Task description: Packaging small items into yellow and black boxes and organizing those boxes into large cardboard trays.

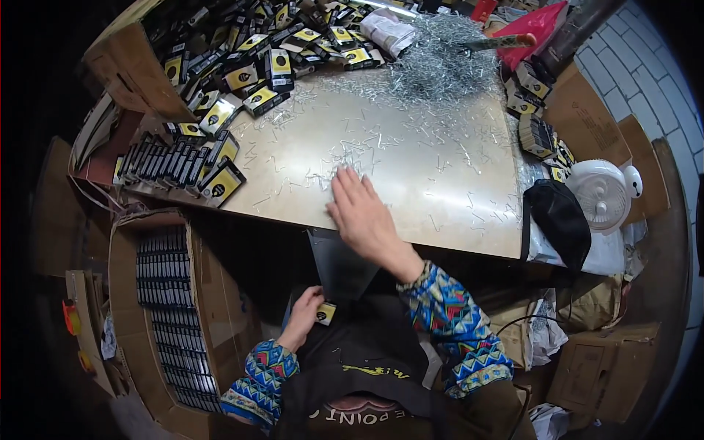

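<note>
My right hand [364, 220] lies flat near the front edge of the table [433, 213], its fingers stretched out and nothing gripped. Just beyond its fingertips is a small cluster of thin bent metal pins [350, 161]. Lower down, my left hand [301, 321] holds a small black-and-yellow box [325, 314] in front of my dark apron [345, 345]; the fingers partly hide it. Between the two hands, a grey sheet-metal chute [341, 265] slopes down from the table's front edge.
A big heap of bent pins [447, 66] fills the far right. Loose black-and-yellow boxes [279, 62] pile up at the far left, with a row of boxes [165, 163] nearer. A carton [198, 293] of stacked boxes stands lower left; a white fan [598, 194] and black bag [557, 220] are right.
</note>
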A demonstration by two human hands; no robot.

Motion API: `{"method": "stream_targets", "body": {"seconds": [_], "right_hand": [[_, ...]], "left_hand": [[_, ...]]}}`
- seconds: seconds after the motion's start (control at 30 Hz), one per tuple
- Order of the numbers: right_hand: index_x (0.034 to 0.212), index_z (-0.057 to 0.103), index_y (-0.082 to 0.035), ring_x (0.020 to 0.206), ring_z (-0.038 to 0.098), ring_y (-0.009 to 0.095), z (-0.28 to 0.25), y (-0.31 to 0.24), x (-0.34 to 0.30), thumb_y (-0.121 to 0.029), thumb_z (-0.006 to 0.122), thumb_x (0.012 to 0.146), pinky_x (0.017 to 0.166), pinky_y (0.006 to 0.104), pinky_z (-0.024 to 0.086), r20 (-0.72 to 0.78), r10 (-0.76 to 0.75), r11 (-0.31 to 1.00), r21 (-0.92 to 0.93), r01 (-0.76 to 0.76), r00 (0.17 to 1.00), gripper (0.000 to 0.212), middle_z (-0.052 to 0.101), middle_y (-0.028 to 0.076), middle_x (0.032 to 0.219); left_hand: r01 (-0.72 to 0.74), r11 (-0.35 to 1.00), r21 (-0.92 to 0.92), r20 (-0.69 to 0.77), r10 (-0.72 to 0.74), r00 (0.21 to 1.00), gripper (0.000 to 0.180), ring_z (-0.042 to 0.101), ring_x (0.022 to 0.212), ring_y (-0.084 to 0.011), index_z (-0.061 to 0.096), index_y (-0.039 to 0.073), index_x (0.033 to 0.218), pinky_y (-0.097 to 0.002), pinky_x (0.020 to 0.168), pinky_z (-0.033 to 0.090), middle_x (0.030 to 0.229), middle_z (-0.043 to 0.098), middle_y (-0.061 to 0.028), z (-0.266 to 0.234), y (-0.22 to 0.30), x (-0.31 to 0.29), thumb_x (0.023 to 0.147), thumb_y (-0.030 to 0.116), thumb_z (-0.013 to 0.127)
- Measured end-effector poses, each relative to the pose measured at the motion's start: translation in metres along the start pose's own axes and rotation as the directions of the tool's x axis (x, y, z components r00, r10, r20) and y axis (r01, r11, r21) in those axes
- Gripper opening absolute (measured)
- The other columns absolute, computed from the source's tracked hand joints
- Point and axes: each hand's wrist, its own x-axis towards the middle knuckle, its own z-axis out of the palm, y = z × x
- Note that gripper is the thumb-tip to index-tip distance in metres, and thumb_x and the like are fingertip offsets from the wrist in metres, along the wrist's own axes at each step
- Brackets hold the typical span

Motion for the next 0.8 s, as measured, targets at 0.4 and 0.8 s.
{"method": "stream_targets", "body": {"seconds": [0.4, 0.8], "right_hand": [[0.108, 0.065, -0.001, 0.113, 0.059, 0.034, -0.064, -0.056, -0.067, 0.013, 0.057, 0.072, 0.096, 0.0429, 0.046, 0.031, 0.074, 0.908, 0.411, -0.080, 0.997, 0.040, 0.063, 0.013, 0.121], [0.119, 0.058, -0.001, 0.092, 0.058, 0.032, -0.018, -0.059, -0.120, 0.001, 0.061, 0.075, 0.078, 0.0399, 0.049, 0.405, -0.112, 0.926, 0.373, -0.052, 0.907, 0.044, 0.055, 0.016, 0.114]], "left_hand": [[-0.003, 0.942, -0.335, 0.130, 0.049, 0.990, 0.027, 0.054, 0.087, -0.0079, 0.060, 0.002, 0.112, -0.0224, 0.078, 0.044, 0.097, 0.061, -0.0003, 0.019, -0.002, -0.008, 0.086, 0.004, 0.053], [-0.363, 0.822, 0.440, -0.015, 0.411, 0.912, 0.069, 0.061, 0.105, -0.0409, 0.038, -0.001, 0.123, -0.0441, 0.086, 0.050, 0.110, 0.061, -0.0251, 0.040, -0.004, -0.022, 0.072, 0.019, 0.080]]}}
